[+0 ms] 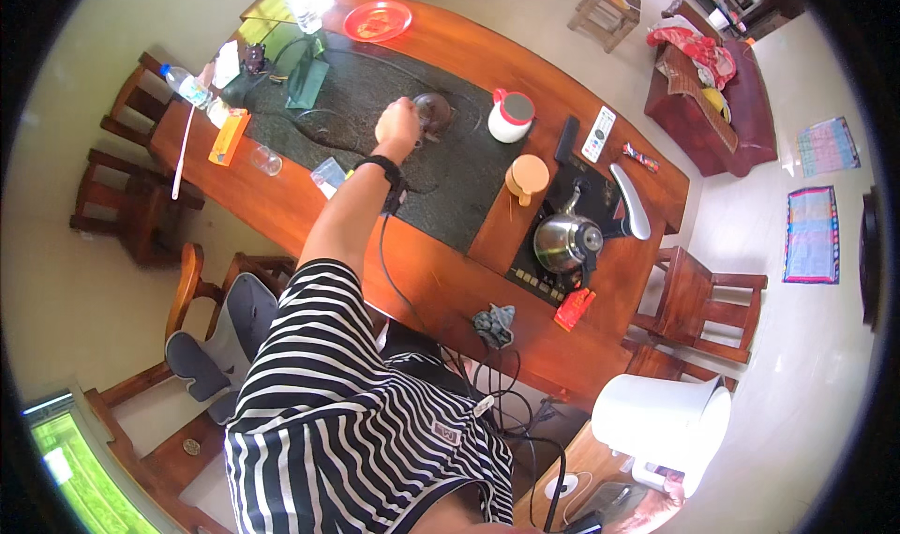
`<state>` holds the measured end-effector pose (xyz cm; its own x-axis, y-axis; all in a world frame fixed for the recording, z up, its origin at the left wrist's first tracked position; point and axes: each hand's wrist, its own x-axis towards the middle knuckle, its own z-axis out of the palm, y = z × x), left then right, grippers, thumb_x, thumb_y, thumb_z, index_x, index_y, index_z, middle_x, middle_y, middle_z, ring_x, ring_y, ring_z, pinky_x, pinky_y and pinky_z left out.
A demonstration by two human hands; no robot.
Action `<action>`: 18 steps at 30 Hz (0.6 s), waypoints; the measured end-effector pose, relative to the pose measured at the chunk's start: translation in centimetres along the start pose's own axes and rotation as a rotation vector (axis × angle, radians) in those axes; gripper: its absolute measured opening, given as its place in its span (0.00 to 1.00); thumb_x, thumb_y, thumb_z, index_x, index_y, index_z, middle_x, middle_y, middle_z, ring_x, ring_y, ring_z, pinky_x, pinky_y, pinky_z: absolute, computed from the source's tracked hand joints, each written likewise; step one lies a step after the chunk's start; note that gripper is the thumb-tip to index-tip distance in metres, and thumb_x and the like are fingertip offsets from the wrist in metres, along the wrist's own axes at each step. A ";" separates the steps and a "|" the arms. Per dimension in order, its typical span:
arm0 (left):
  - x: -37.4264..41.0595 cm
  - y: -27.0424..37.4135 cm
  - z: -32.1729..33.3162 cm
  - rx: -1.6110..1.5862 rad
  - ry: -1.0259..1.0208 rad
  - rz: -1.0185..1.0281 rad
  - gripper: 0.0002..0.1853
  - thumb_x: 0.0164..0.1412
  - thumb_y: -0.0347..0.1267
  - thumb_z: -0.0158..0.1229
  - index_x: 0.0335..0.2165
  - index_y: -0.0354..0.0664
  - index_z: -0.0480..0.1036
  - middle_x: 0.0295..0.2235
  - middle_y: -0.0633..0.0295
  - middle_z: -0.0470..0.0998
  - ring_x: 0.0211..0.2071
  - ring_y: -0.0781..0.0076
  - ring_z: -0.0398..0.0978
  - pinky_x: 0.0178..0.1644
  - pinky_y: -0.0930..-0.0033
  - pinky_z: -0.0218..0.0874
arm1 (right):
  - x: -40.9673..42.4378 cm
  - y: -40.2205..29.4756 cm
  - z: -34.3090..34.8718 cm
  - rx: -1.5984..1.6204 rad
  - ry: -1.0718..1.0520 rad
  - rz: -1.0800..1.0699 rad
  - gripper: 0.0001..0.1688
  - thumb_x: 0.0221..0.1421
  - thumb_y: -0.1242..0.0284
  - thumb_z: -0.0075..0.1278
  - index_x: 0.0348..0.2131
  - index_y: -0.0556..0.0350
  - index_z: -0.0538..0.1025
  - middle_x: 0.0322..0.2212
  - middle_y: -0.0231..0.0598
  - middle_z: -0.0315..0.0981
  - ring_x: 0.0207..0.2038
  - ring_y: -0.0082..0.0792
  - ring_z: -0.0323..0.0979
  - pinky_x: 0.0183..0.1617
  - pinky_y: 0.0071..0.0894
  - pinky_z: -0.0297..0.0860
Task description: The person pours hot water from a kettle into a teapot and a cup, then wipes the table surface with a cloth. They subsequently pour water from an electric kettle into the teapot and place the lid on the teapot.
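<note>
My left hand (398,127), with a black band on its wrist, reaches over the dark stone tea tray (457,182). Its fingers are closed at the near side of a small dark brown teapot (434,112), apparently on the handle, which the hand hides. At the lower right, my right hand (668,499) grips the handle of a large white jug (650,418). The jug is held tilted beside the table, above a small wooden surface. Its inside cannot be seen. Nearest to the teapot on the right is a white mug (511,118) with a red rim and handle.
A steel kettle (562,242) stands on a black hob beside a tan cup (527,177). Black cables (506,393) hang at the table's near edge by a crumpled cloth (494,325). A clear glass (266,160), an orange box (230,137) and a water bottle (186,86) are leftward.
</note>
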<state>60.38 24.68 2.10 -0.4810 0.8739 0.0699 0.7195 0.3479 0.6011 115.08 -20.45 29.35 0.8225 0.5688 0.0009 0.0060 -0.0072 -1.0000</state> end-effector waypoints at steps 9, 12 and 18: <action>4.2 0.8 2.0 0.290 -0.138 0.354 0.12 0.58 0.38 0.59 0.35 0.42 0.78 0.40 0.56 0.78 0.46 0.55 0.75 0.49 0.57 0.69 | -0.8 -3.7 14.2 -0.017 -0.241 0.050 0.29 0.33 0.85 0.52 0.42 0.66 0.76 0.39 0.39 0.76 0.43 0.33 0.72 0.51 0.34 0.65; 4.7 0.7 2.1 0.285 -0.188 0.408 0.12 0.58 0.38 0.60 0.35 0.41 0.76 0.39 0.55 0.77 0.45 0.55 0.75 0.47 0.57 0.70 | -0.8 -4.2 17.7 -0.020 -0.322 0.075 0.29 0.33 0.85 0.51 0.43 0.66 0.76 0.39 0.39 0.76 0.43 0.33 0.72 0.51 0.33 0.65; 5.0 0.5 3.0 0.282 -0.193 0.515 0.14 0.60 0.38 0.59 0.36 0.37 0.72 0.38 0.53 0.75 0.42 0.54 0.76 0.42 0.58 0.72 | -0.8 -2.9 23.0 -0.045 -0.461 0.091 0.31 0.33 0.86 0.50 0.44 0.68 0.76 0.38 0.38 0.77 0.42 0.34 0.73 0.51 0.34 0.66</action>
<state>59.86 30.21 0.43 0.0435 0.9900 0.1342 0.9525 -0.0816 0.2933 101.36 -2.00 32.07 0.4824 0.8701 -0.1015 -0.0215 -0.1040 -0.9943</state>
